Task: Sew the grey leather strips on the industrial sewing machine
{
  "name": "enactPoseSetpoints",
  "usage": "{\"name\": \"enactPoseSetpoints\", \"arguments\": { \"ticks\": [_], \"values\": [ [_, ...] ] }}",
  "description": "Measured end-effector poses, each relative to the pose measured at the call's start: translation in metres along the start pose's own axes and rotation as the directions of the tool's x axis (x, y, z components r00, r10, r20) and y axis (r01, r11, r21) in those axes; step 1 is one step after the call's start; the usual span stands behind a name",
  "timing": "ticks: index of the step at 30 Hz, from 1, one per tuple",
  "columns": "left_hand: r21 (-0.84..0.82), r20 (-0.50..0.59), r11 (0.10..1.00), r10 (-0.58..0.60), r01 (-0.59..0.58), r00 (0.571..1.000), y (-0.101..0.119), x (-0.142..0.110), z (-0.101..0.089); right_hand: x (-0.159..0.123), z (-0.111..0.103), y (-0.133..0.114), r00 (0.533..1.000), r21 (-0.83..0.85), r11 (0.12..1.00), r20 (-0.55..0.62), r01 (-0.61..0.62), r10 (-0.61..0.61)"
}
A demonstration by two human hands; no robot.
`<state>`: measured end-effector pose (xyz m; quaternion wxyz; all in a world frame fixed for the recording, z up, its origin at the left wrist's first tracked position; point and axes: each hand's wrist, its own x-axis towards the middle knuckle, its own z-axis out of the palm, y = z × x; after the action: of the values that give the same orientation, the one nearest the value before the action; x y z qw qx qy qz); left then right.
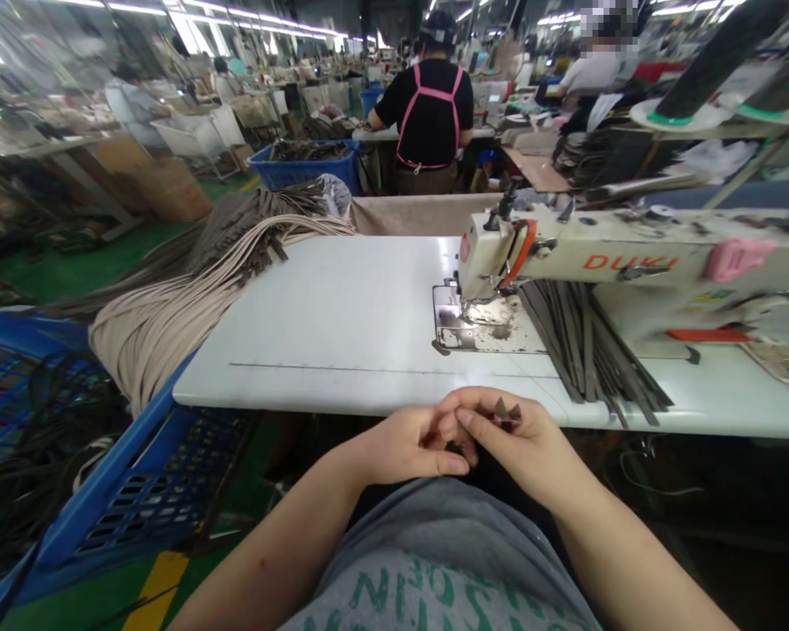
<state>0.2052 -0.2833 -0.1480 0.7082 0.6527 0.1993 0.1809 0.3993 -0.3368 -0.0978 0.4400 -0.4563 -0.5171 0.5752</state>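
Both my hands are together in front of my body, just off the table's front edge. My right hand [519, 438] is closed, and small brown pieces with pointed ends [507, 414] stick up between its fingers. My left hand [408, 445] is curled beside it, with the fingertips of both hands meeting. Whatever the left fingers hold, if anything, is hidden. Beyond my hands stands a sewing machine [565, 250] on a white table [329, 307]. Dark flat strips [588, 337] lie in a bundle under its arm, some ends reaching the front edge.
Long beige straps [164, 324] and dark straps [216, 228] drape over the table's left end. A blue basket [138, 491] with dark strips stands at the left. Another blue crate [309, 166] is behind the table, near a person [434, 105] facing away. Thread cones [716, 61] stand upper right.
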Motion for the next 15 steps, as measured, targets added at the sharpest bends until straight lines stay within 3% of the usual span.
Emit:
{"name": "enactPoseSetpoints", "arguments": {
  "ticks": [2,4,6,8,10,12,13,15],
  "values": [
    [-0.059,-0.022,0.998,0.002,-0.003,1.0,-0.002,0.001,-0.001,0.0,-0.008,0.001,0.996,-0.013,1.0,-0.084,0.007,-0.008],
    [-0.154,-0.216,0.982,0.07,-0.105,0.974,0.0,-0.004,-0.01,-0.001,-0.02,0.005,0.981,-0.024,1.0,-0.193,0.015,-0.02],
    [-0.283,-0.43,0.915,0.146,-0.287,0.891,0.005,-0.01,-0.02,-0.002,-0.027,0.01,0.967,-0.007,1.0,-0.254,-0.014,0.012],
    [-0.405,-0.566,0.804,0.153,-0.436,0.81,0.013,-0.014,-0.027,-0.002,-0.028,0.018,0.963,0.039,0.997,-0.259,-0.063,0.071],
    [-0.496,-0.621,0.712,0.109,-0.497,0.776,0.02,-0.016,-0.031,-0.002,-0.024,0.025,0.962,0.087,0.991,-0.243,-0.106,0.125],
    [-0.548,-0.628,0.653,0.092,-0.523,0.773,0.025,-0.018,-0.033,-0.002,-0.02,0.029,0.961,0.127,0.983,-0.225,-0.132,0.158],
    [-0.552,-0.619,0.651,0.098,-0.521,0.779,0.026,-0.02,-0.035,-0.002,-0.018,0.031,0.962,0.141,0.98,-0.216,-0.14,0.169],
    [-0.476,-0.613,0.734,0.117,-0.484,0.781,0.024,-0.027,-0.042,-0.002,-0.02,0.031,0.962,0.162,0.977,-0.211,-0.138,0.171]
  ]
}}
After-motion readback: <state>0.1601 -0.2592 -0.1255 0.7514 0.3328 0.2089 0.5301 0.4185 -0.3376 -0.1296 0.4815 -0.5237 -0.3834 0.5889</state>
